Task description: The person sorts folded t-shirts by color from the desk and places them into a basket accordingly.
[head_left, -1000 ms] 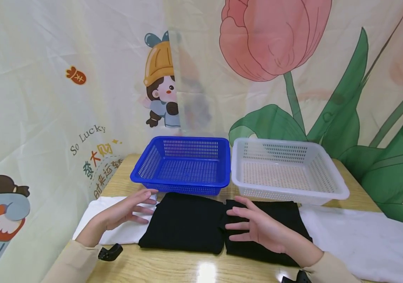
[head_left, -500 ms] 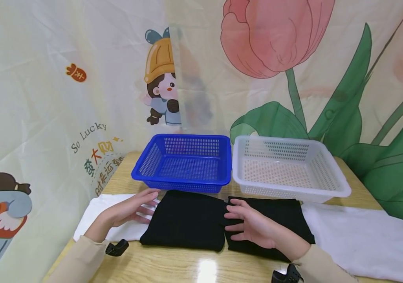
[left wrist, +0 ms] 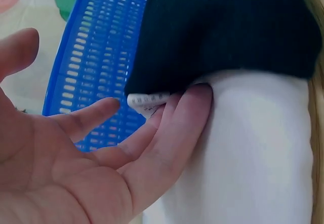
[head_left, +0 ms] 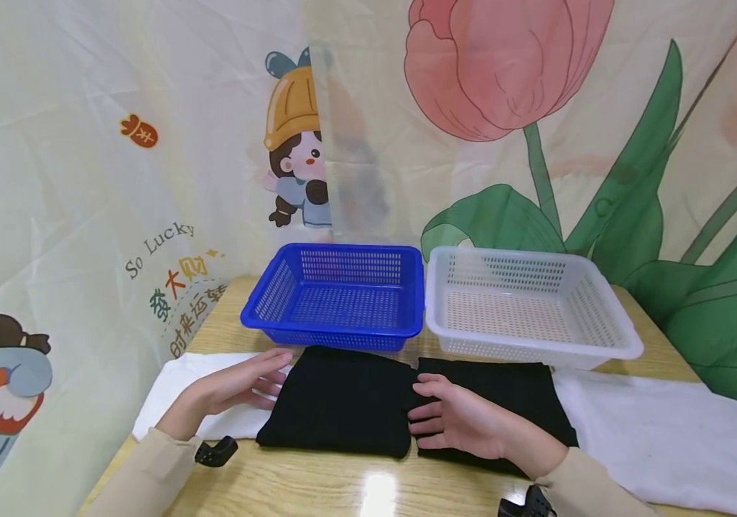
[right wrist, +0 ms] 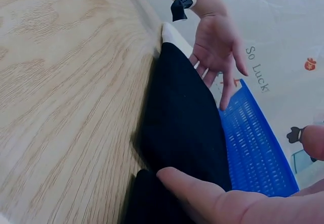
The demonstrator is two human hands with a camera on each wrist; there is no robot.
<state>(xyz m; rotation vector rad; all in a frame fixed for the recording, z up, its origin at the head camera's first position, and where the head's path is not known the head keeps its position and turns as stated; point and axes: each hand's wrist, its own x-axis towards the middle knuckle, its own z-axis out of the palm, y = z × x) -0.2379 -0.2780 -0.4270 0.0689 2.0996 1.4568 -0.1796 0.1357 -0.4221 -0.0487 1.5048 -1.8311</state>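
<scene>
A pale fabric backdrop point(head_left: 213, 86) hangs behind the workspace, printed with a large pink tulip point(head_left: 511, 64), a cartoon figure point(head_left: 294, 158) in a yellow cap, and the lettering "So Lucky" point(head_left: 160, 250). In front of it is a wood-grain table point(head_left: 304, 488) with a bright patch of reflected light near its front edge.

At the back of the table stand 2 perforated plastic baskets side by side: a blue basket point(head_left: 332, 332) on the left and a white basket point(head_left: 530, 346) on the right. Before them, 4 cloth pieces lie flat in a row — from left to right, a left white cloth point(head_left: 171, 384), a left black cloth point(head_left: 342, 402), a right black cloth point(head_left: 511, 384) and a right white cloth point(head_left: 666, 438). The 2 black pieces meet near the middle, in front of the gap between the baskets.

The left hand point(head_left: 235, 388) is above the left white cloth, beside the left black cloth, its fingers relaxed and spaced apart. A small printed label point(left wrist: 147, 101) shows near those fingertips; whether they touch the fabric is hard to judge from the left wrist view.

The right hand point(head_left: 462, 424) is over the right black cloth, fingers loosely extended and pointing towards the seam between the black pieces. Both forearms wear beige sleeves point(head_left: 149, 470), with a black device point(head_left: 216, 452) at each wrist.
</scene>
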